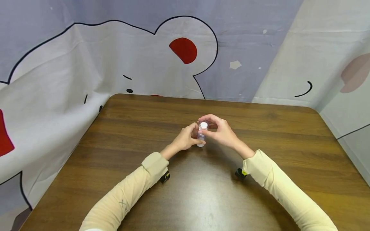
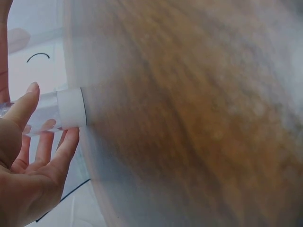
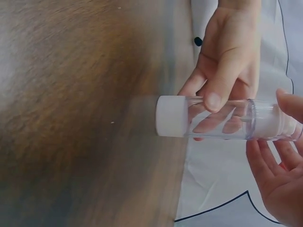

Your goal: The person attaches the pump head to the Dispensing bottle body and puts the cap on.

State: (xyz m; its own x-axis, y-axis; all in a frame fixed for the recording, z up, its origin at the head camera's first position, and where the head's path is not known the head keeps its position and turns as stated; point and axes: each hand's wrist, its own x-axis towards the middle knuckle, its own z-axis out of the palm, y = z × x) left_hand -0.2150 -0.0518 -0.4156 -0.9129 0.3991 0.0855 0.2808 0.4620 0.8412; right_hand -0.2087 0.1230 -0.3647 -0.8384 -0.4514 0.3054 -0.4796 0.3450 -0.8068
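A clear plastic bottle with a white base (image 3: 171, 116) stands upright between my two hands. Its upper part is a clear section around a white inner piece (image 1: 203, 124). My left hand (image 1: 185, 138) holds the clear lower body, the thumb on one side and the fingers behind it, as the right wrist view shows. Higher up, my right hand (image 1: 222, 130) grips the clear top between thumb and fingers. In the left wrist view the bottle's white base (image 2: 72, 108) shows beyond the left thumb. Whether the base touches the table cannot be told.
The brown wooden table (image 1: 130, 134) spreads around both arms. Behind it hangs a pale cartoon-print cloth (image 1: 162, 61). Dark wrist devices (image 1: 240, 173) sit under the cream sleeves (image 1: 271, 179).
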